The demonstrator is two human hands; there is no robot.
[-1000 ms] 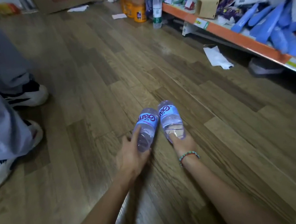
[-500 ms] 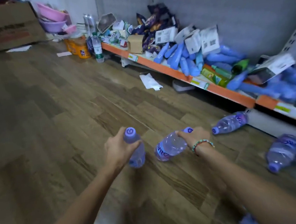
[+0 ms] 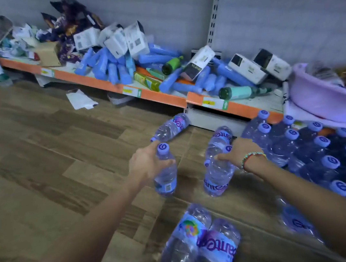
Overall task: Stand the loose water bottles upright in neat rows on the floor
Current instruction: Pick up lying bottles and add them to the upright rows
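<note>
My left hand (image 3: 144,165) grips a clear water bottle (image 3: 166,179) with a purple cap, held upright above the wooden floor. A second water bottle (image 3: 216,174) is in my right hand (image 3: 237,153), tilted with its base toward me. To the right, several bottles (image 3: 319,149) stand upright in rows, purple caps up. One loose bottle (image 3: 170,127) lies on its side near the shelf base, another (image 3: 221,135) lies behind my right hand, and two more (image 3: 201,245) lie at the bottom of the view.
A low orange-edged shelf (image 3: 153,94) runs along the wall, heaped with blue tubes, white boxes and green bottles. A lilac basin (image 3: 322,98) sits at its right end. A white paper (image 3: 81,101) lies on the floor by the shelf.
The view swung right, bringing the upright rows into sight. Both hands carried their bottles toward the rows; the left bottle stayed upright and the right bottle tipped steeper.
</note>
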